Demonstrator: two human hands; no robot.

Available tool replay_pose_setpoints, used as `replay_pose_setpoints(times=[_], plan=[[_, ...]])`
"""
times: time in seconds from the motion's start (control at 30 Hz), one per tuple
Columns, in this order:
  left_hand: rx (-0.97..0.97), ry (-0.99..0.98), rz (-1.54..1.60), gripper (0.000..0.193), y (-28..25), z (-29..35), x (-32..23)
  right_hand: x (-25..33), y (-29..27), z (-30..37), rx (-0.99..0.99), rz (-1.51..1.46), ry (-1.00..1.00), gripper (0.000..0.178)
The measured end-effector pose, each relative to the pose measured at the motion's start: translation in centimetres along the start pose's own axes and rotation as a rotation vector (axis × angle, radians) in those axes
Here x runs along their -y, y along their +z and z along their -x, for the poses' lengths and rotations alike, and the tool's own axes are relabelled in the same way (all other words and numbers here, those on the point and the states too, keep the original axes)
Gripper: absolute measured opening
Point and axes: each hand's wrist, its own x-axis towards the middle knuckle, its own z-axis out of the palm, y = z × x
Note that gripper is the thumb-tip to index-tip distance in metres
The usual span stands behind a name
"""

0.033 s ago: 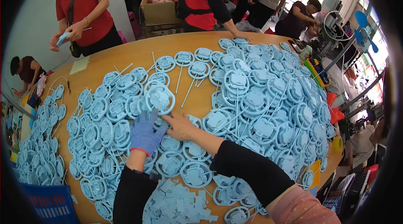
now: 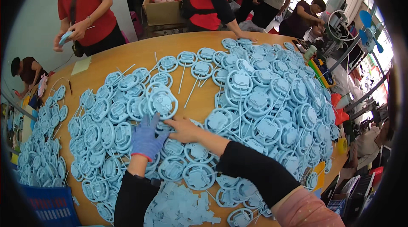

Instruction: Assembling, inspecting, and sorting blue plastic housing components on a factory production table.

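Note:
Light-blue plastic rings with solid centres cover much of the table, many with thin stick handles. My left hand (image 2: pixel 148 138), in a bluish-purple glove, is open, its fingers stretched toward one such ring (image 2: pixel 163 103) that lies on top of others. The fingertips meet that ring's near edge. Beside it, my bare right hand (image 2: pixel 187 130) points leftward with its fingers apart, close to the glove and over more rings; I see nothing held in it. Nearer me lies a ring (image 2: pixel 199 177), next to a heap of small flat light-blue pieces (image 2: pixel 180 205).
A large pile of rings (image 2: pixel 267 127) rises to the right, and another batch (image 2: pixel 40 154) lies far left. A blue basket (image 2: pixel 51 205) stands at the lower left. Across the wooden table (image 2: pixel 131 55), a person in red (image 2: pixel 91 1) holds a light-blue piece; other people are nearby.

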Motion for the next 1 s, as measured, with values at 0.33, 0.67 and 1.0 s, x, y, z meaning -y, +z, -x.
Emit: replay_pose_setpoints(times=[0.33, 0.67, 1.0], plan=[[0.259, -0.103, -0.32, 0.068, -2.7, 11.1, 0.4, -3.7, -7.0, 3.8, 0.206, 0.661, 0.067, 0.044], [0.068, -0.029, -0.042, 0.063, -1.6, 17.6, -2.2, 1.2, -4.7, 2.8, 0.33, 0.448, 0.221, 0.064], [0.151, 0.129, -0.091, 0.072, 2.6, 23.6, -7.3, 4.2, -15.1, 13.2, -0.44, 0.256, 0.15, 0.044]])
